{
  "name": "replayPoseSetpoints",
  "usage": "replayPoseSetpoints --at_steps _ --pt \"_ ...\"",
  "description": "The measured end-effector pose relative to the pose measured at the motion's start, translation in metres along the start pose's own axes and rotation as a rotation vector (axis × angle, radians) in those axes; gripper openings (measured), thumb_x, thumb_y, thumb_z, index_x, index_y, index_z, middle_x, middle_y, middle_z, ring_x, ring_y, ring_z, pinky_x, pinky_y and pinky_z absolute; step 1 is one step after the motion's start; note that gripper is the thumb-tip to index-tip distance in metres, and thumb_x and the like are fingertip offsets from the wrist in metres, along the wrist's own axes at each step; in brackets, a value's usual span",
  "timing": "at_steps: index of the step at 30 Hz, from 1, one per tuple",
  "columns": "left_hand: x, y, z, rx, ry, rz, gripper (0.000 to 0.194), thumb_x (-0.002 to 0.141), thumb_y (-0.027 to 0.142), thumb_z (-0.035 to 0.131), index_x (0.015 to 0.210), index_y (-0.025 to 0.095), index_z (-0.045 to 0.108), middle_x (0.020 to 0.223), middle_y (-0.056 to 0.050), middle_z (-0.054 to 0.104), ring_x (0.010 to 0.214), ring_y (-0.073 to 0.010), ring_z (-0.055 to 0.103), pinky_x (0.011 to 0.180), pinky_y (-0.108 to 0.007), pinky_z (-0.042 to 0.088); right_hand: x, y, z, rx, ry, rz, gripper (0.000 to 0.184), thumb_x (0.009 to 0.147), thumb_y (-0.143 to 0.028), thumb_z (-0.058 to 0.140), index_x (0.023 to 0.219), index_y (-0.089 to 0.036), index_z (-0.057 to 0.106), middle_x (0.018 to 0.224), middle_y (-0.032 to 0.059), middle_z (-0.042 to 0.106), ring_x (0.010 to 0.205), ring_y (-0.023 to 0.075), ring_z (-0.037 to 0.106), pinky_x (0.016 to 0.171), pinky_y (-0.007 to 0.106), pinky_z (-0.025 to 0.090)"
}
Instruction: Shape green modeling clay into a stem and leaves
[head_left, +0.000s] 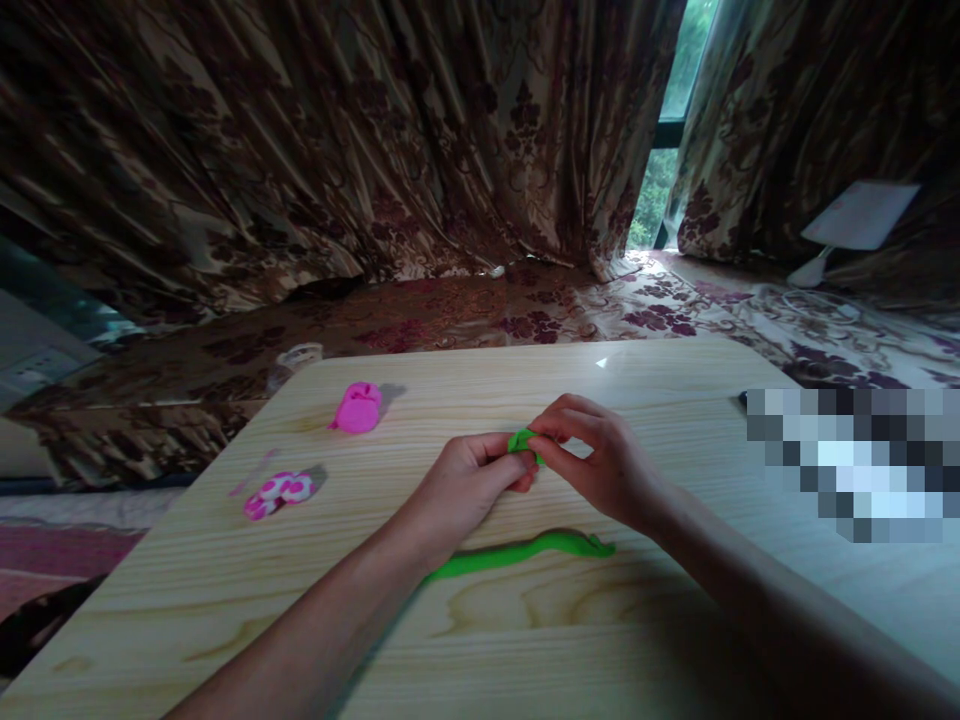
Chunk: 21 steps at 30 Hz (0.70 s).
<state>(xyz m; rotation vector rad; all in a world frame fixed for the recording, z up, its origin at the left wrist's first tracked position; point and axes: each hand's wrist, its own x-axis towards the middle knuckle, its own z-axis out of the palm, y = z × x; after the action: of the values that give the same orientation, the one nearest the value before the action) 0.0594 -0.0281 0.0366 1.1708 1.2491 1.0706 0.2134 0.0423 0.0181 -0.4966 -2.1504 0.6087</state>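
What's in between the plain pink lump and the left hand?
In the head view, just bare tabletop and a little shadow lie between the pink lump and the left hand.

Small piece [518, 441]: bright green
Long strip [517, 554]: bright green
Rounded lump [358, 411]: solid pink
Patterned lump [279, 491]: pink-and-white patches
Tabletop [570, 640]: pale wood grain
Curtains [480, 130]: brown, darker floral

Left hand [480, 478] and right hand [592, 455] pinch close together, forearms [330, 600] slanting inward.
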Motion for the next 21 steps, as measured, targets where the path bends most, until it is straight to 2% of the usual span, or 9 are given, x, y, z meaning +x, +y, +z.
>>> replayPoseSetpoints --at_steps 4,6,10,13,16,21 --pt "-0.0009 0.0029 0.0027 -0.158 -0.05 -0.081 0.015 0.076 0.017 0.055 0.068 0.014 0.067 0.067 -0.002 0.062 0.066 -0.0115 0.052 0.067 -0.023 0.039 0.0003 0.0001 -0.0025 -0.136 -0.024 -0.051 0.011 0.086 -0.021 0.054 0.086 -0.018 0.064 0.081 0.0054 0.061 0.079 0.0174 0.054 0.071 0.031 0.045" --pt "-0.0006 0.0024 0.0031 -0.236 -0.037 -0.114 0.013 0.076 0.016 0.056 0.07 0.013 0.067 0.067 -0.003 0.063 0.066 -0.0114 0.054 0.068 -0.023 0.041 0.0006 0.0 -0.0042 -0.159 -0.039 -0.066 0.013 0.087 -0.023 0.054 0.092 -0.018 0.064 0.084 0.0064 0.061 0.082 0.0185 0.054 0.073 0.032 0.045" --pt "0.0016 0.0006 0.0009 -0.395 0.025 -0.154 0.01 0.077 0.017 0.058 0.074 0.013 0.067 0.07 -0.003 0.064 0.066 -0.0105 0.056 0.069 -0.023 0.043 0.0012 0.0002 -0.0064 -0.076 -0.003 0.012 0.024 0.085 -0.023 0.056 0.107 -0.016 0.059 0.087 0.0065 0.06 0.078 0.016 0.055 0.069 0.03 0.046" --pt "0.0029 -0.0004 -0.0013 -0.458 0.042 -0.154 0.008 0.076 0.017 0.06 0.078 0.013 0.067 0.075 -0.003 0.065 0.067 -0.01 0.058 0.071 -0.023 0.044 0.0018 0.0 -0.0055 -0.028 0.024 0.052 0.016 0.082 -0.017 0.058 0.097 -0.015 0.061 0.08 0.0034 0.057 0.072 0.0131 0.054 0.065 0.026 0.045" --pt "0.003 -0.0024 -0.0024 -0.378 0.057 -0.111 0.007 0.074 0.019 0.063 0.078 0.013 0.066 0.071 -0.002 0.064 0.066 -0.0103 0.057 0.071 -0.024 0.043 0.0019 -0.0016 -0.0033 0.002 0.02 0.064 0.012 0.081 -0.012 0.055 0.09 -0.016 0.062 0.077 0.002 0.056 0.07 0.0117 0.053 0.063 0.025 0.045" --pt "0.0031 -0.0057 -0.0026 -0.098 0.132 0.013 0.013 0.076 0.025 0.062 0.074 0.014 0.066 0.065 -0.001 0.062 0.064 -0.0104 0.054 0.066 -0.023 0.039 0.0011 -0.0039 -0.0023 0.044 0.008 0.064 0.014 0.081 -0.013 0.055 0.093 -0.015 0.064 0.078 0.0028 0.057 0.07 0.0116 0.054 0.062 0.025 0.045"
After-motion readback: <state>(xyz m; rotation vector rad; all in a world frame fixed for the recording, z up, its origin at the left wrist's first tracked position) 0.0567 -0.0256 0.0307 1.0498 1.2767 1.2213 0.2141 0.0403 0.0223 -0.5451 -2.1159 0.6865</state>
